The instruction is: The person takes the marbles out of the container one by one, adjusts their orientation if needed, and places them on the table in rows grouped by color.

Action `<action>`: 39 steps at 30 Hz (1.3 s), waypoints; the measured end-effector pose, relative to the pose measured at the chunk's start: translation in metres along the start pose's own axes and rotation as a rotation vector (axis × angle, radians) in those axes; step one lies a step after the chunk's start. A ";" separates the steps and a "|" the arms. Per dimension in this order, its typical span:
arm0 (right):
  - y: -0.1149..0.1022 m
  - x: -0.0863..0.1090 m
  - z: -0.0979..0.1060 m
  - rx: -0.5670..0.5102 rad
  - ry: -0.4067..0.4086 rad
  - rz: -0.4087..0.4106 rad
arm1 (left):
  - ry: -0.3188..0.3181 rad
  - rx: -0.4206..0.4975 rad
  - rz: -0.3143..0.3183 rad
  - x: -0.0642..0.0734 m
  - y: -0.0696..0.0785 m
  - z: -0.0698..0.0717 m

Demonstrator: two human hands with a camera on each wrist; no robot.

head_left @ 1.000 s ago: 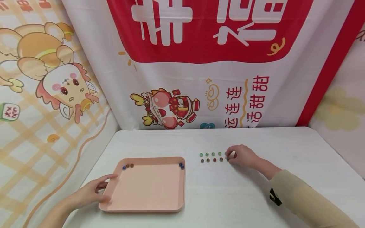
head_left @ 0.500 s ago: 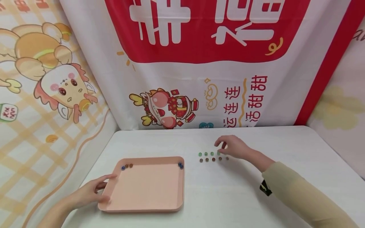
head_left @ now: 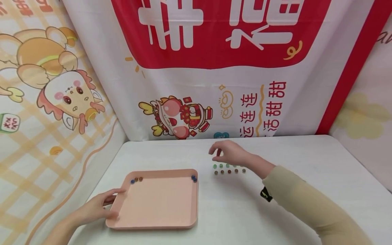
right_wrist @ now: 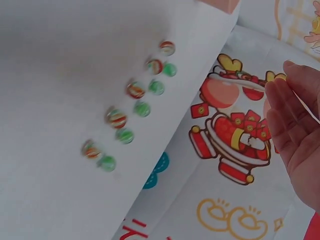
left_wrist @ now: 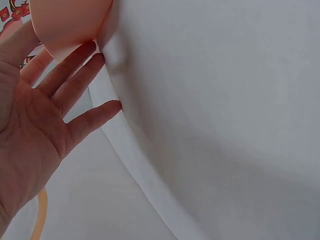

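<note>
The left hand (head_left: 97, 206) grips the left wall of a shallow pink tray (head_left: 159, 224), which lies on the white table. In the left wrist view, the fingers (left_wrist: 75, 85) reach along the tray's outer wall. The right hand (head_left: 229, 152) hovers over the table behind two rows of glass marbles, thumb and fingers loosely bent and apart, with nothing visible between them. The back row has several green marbles (right_wrist: 142, 108), partly covered by the hand in the head view. In front lies a row of several brown-red striped marbles (right_wrist: 116, 118).
Blue marbles (head_left: 194, 178) sit in the tray's back right corner. At its back left corner are a blue marble (head_left: 132, 181) and brown marbles (head_left: 140, 179). A printed curtain (head_left: 183, 81) hangs along the table's back edge, and a patterned cloth wall (head_left: 49, 143) stands on the left.
The right hand has moved left from the right end of the marble rows, lifting to above their left end. The left hand and tray have stayed put.
</note>
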State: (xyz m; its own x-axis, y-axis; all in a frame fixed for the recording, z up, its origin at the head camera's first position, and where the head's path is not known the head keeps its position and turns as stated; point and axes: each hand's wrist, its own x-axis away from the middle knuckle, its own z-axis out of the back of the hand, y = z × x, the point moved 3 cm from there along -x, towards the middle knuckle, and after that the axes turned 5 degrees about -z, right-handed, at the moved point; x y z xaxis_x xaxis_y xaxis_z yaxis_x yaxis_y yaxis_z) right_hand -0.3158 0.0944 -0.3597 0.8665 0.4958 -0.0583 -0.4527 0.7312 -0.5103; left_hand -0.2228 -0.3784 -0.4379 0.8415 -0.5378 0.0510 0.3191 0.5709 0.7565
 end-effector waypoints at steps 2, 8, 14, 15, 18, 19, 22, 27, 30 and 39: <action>-0.007 -0.004 -0.001 -0.002 -0.006 0.007 | 0.000 -0.002 0.005 0.000 0.001 0.000; -0.027 -0.018 -0.008 -0.005 -0.047 0.025 | -0.006 -0.004 0.051 0.000 0.003 0.000; -0.052 -0.035 -0.021 0.011 -0.087 0.080 | -0.008 -0.001 0.050 0.001 0.003 0.000; -0.057 -0.039 -0.023 0.016 -0.091 0.089 | -0.008 -0.001 0.044 0.002 0.003 0.000; -0.070 -0.047 -0.032 0.021 -0.102 0.122 | -0.005 -0.004 0.032 0.001 0.003 0.001; -0.074 -0.050 -0.035 0.021 -0.106 0.133 | -0.005 -0.007 0.025 0.001 0.004 0.000; -0.084 -0.058 -0.044 0.007 -0.129 0.159 | -0.006 0.000 0.023 0.000 0.005 0.000; -0.098 -0.070 -0.062 -0.025 -0.159 0.183 | -0.006 0.008 0.041 0.000 0.006 -0.001; -0.104 -0.076 -0.072 -0.056 -0.168 0.172 | -0.002 -0.002 0.038 0.000 0.006 -0.001; -0.119 -0.093 -0.096 -0.027 -0.208 0.178 | 0.011 -0.012 0.018 -0.001 0.008 -0.001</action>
State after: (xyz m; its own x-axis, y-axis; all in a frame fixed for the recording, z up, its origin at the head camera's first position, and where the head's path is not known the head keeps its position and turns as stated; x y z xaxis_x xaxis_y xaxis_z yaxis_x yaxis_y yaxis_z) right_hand -0.3226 -0.0838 -0.3760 0.7109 0.7028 0.0275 -0.5855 0.6130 -0.5306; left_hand -0.2209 -0.3730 -0.4327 0.8519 -0.5206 0.0578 0.3086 0.5880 0.7477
